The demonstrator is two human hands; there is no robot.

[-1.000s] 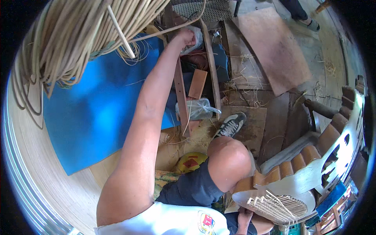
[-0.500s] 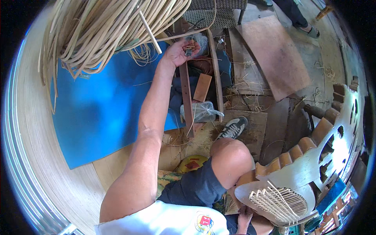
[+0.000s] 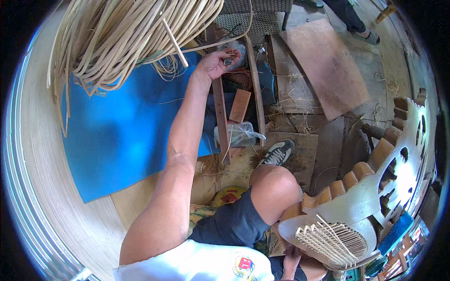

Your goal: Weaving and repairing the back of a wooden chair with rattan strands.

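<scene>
My left arm stretches forward over the blue mat [image 3: 122, 122]. At its end my left hand [image 3: 215, 64] is palm up with fingers curled, above a long wooden tray [image 3: 220, 110]. Small brownish and grey pieces show at its fingertips; their kind is unclear. Beyond the fingers lies a clear plastic bag [image 3: 240, 51]. Low in the picture, my right hand [image 3: 291, 256] is beside the lower edge of a carved wooden chair frame [image 3: 347, 206] leaning by my knee. Its fingers are partly hidden. Cane strands are woven across an opening as a cane panel [image 3: 335, 243].
A big bundle of cane strands [image 3: 126, 42] hangs at upper left. In the tray are a reddish-brown block [image 3: 240, 106] and a tied plastic bag [image 3: 239, 135]. A thin wooden board [image 3: 328, 70] lies on the floor. Another person's foot [image 3: 370, 37] is at upper right.
My left fingers have curled in around the small pieces, and the hand has shifted slightly. The view has moved a little. My right hand stays by the chair frame.
</scene>
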